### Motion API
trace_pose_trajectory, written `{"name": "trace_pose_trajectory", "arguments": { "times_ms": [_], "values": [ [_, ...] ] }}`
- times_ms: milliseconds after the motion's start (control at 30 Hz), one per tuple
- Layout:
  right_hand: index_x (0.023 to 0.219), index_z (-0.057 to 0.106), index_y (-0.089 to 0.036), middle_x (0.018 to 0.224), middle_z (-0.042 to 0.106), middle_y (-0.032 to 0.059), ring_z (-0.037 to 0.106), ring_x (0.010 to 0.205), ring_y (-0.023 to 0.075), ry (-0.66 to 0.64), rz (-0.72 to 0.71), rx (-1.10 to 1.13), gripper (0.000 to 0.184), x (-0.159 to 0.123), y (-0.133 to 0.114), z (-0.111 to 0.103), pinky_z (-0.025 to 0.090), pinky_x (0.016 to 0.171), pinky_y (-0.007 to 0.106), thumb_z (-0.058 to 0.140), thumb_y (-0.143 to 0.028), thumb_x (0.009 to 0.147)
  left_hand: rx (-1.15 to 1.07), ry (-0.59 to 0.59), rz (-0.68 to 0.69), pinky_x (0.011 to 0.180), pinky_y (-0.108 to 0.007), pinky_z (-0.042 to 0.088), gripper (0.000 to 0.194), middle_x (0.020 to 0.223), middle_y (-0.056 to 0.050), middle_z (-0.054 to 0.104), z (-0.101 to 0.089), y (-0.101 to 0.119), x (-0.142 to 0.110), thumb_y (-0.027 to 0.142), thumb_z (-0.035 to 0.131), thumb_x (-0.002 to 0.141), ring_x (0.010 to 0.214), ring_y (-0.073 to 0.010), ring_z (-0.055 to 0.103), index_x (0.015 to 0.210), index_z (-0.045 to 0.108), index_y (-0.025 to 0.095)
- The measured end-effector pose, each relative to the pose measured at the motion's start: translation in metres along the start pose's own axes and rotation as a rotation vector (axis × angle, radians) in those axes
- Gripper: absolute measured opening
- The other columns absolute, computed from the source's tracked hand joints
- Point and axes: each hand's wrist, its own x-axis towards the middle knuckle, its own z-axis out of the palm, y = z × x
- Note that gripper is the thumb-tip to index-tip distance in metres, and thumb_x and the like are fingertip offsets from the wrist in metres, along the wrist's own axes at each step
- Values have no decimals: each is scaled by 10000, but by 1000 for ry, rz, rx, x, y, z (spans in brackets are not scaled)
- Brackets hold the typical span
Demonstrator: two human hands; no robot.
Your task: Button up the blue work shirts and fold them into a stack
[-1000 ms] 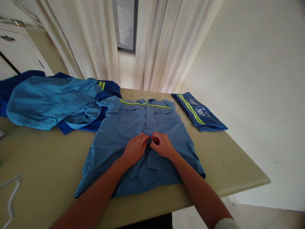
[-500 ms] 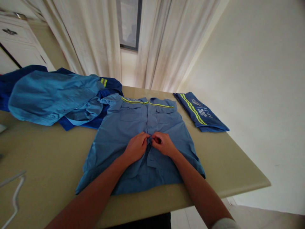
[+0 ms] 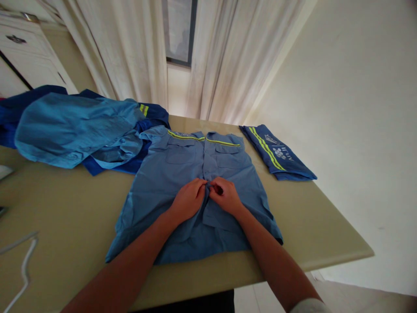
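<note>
A blue work shirt with yellow reflective strips and two chest pockets lies front up on the table. Both hands meet at its front placket, below the pockets. My left hand is closed, pinching the placket edge from the left. From the right, my right hand pinches the other edge, thumb and forefinger curled together. The fingertips nearly touch, and they hide whatever button or buttonhole lies between them. Under the hands the two front edges part slightly towards the hem.
A folded dark blue garment with yellow stripes lies at the table's right edge. Several blue garments are heaped at the back left. A white hanger lies at the left front of the beige table. Curtains hang behind.
The hands stay at the same spot on the placket, with fingers slightly shifted and the cloth between them bunched a little differently. The whole view has moved slightly.
</note>
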Motion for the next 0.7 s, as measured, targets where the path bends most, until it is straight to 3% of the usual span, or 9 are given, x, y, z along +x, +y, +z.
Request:
{"name": "trace_pose_trajectory", "arguments": {
  "times_ms": [100, 233, 500, 700],
  "values": [
    [799, 578, -212, 631, 493, -44, 457, 584, 125, 38, 46, 2, 37, 1, -2, -3, 357, 606, 248, 568, -222, 833, 49, 32, 42, 969, -381, 539, 278, 1123, -88, 706, -4, 2, 0, 289, 481, 1030, 1051, -231, 666, 1215, 670, 205],
    [782, 568, -211, 654, 485, -42, 449, 596, 122, 52, 17, -21, 24, 2, -3, -4, 349, 620, 252, 560, -210, 805, 60, -12, 93, 939, -366, 535, 248, 1073, -79, 703, -8, 4, 0, 221, 476, 1013, 1003, -220, 660, 1148, 683, 206],
    [800, 615, -203, 634, 512, -40, 484, 607, 130, -13, 26, -23, 59, 1, -5, -6, 349, 625, 253, 609, -240, 845, 55, 40, 7, 804, -316, 519, 157, 975, -49, 702, -6, 7, -1, 202, 525, 978, 859, -188, 655, 1018, 677, 203],
    [782, 590, -207, 696, 526, -25, 475, 647, 134, -13, 17, -162, 59, 1, -7, -6, 337, 648, 260, 596, -156, 809, 77, 41, 29, 791, -313, 515, 134, 920, -33, 695, -7, 8, -2, 213, 555, 968, 835, -184, 655, 984, 689, 210]
  ]
}}
